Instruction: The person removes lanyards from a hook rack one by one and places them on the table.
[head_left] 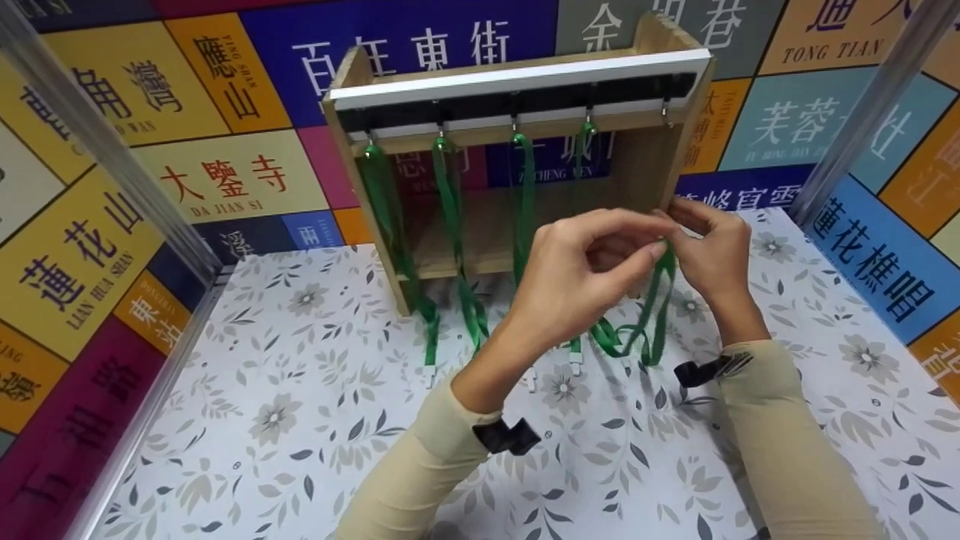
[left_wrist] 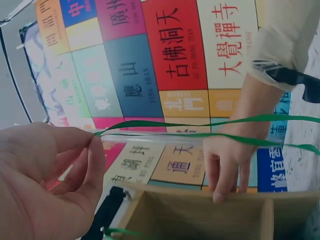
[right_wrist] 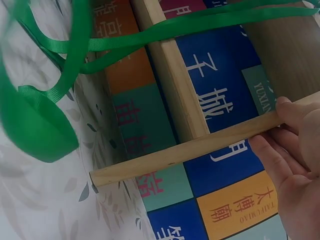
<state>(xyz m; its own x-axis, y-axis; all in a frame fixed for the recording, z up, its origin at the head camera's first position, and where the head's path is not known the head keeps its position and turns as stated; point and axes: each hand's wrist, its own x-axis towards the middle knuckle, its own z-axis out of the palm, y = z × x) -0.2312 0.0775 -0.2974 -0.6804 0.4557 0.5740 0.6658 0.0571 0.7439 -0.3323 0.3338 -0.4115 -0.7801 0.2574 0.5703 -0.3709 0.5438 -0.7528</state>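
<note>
My left hand (head_left: 574, 259) pinches the upper end of a green lanyard (head_left: 660, 300) between thumb and fingertips, in front of the rack's right side. In the left wrist view the lanyard's two strands (left_wrist: 200, 122) stretch away from the pinch of the left hand (left_wrist: 55, 175). My right hand (head_left: 709, 244) holds the side board of the wooden rack (head_left: 405, 285); in the right wrist view thumb and fingers (right_wrist: 272, 155) lie on either side of the board's edge (right_wrist: 200, 145). Above the hands, the rightmost hook (head_left: 666, 114) carries nothing.
Several green lanyards (head_left: 450, 195) hang from the rack's other hooks, their white clips (head_left: 429, 376) down on the floral tablecloth (head_left: 277, 465). A patterned sign wall (head_left: 232, 172) stands behind the rack, with clear posts (head_left: 862, 112) at the corners.
</note>
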